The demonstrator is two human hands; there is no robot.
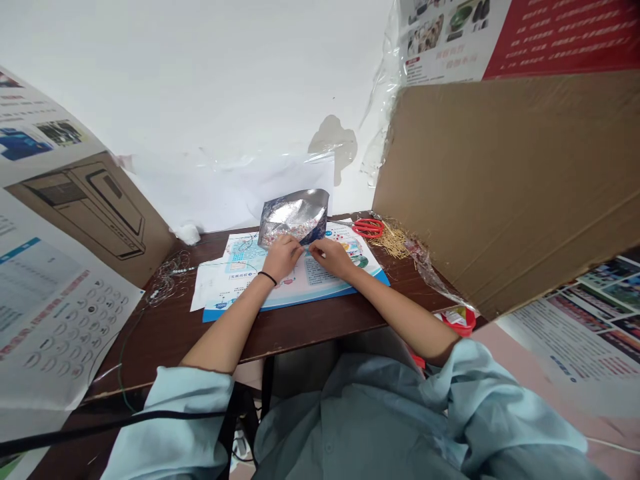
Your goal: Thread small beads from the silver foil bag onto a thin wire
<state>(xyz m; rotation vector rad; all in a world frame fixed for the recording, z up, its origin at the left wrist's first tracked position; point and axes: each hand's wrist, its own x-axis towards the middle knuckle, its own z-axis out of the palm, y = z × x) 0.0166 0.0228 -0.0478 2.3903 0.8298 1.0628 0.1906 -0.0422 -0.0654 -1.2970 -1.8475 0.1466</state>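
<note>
My left hand (283, 258), with a black band on its wrist, has thumb and fingertips pinched together at the front edge of an open foil pouch (295, 208). Many small pinkish beads (287, 231) lie inside the silver pouch. Close beside it, my right hand (329, 257) is also closed in a pinch, a small gap from the left fingertips. Whatever the fingers hold is too small to make out. Both hands are over printed sheets (250, 283) with a blue border, spread on the dark wooden table (300, 332).
Red-handled scissors (369, 228) lie right of the pouch, beside a heap of thin golden sticks (393, 241). Tangled clear thread (167, 277) with white beads sits at the left. Cardboard panels (480, 173) flank the table. A red container (461, 321) is near the right edge.
</note>
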